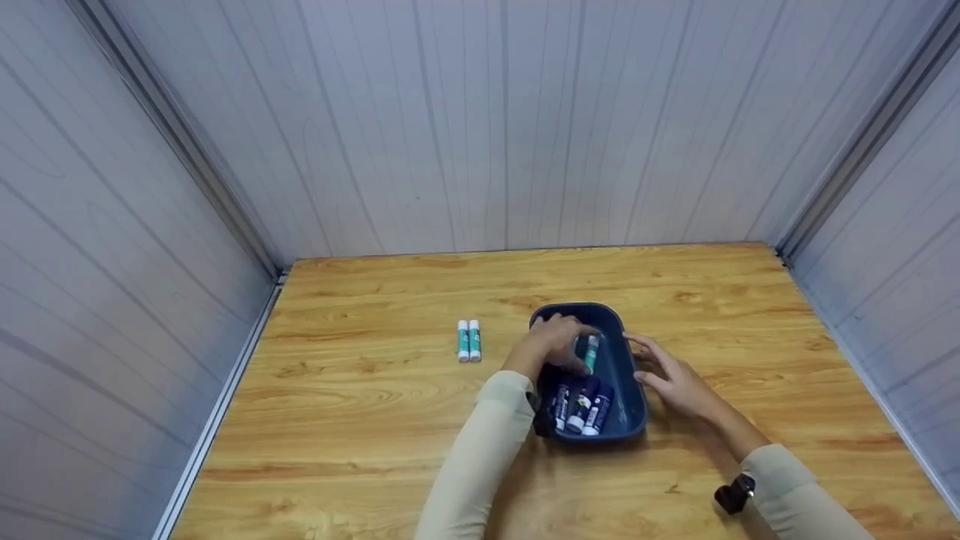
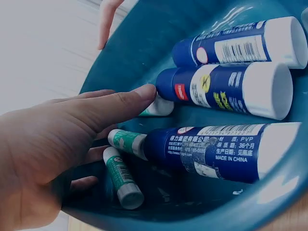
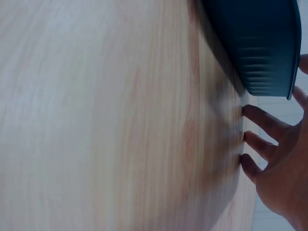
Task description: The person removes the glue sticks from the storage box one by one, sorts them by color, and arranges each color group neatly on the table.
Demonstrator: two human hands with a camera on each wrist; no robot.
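Two hands at one dark blue tray [image 1: 626, 375] on the wooden table [image 1: 375, 405], with glue sticks as contents. Risk, item one, as a judgement: the tray is light and shallow, and a reach into it could tip or slide it if the right hand [image 1: 671, 375] beside its outer wall gave no steadying; the wrist view shows that hand's fingers [image 3: 262, 120] spread with tips down on the table just by the tray's ribbed wall [image 3: 262, 53], and actual contact with the tray cannot be confirmed. Risk, item two: the small green-labelled sticks [image 2: 122, 175] lie partly under the large blue-labelled sticks [image 2: 226, 86], so drawing one out could roll the others or let it slip from the fingertips. Left hand [image 1: 559, 349]: inside the tray, fingers loosely extended over the contents, forefinger tip [image 2: 142, 94] touching the end of a blue stick and a small cap; the head view suggests a green stick [image 1: 592, 352] under its fingers, but a firm grip is not shown. Right hand: wide, holding nothing. Separate entry: two green sticks [image 1: 469, 340] lying side by side on the table, well apart to the left of the tray.
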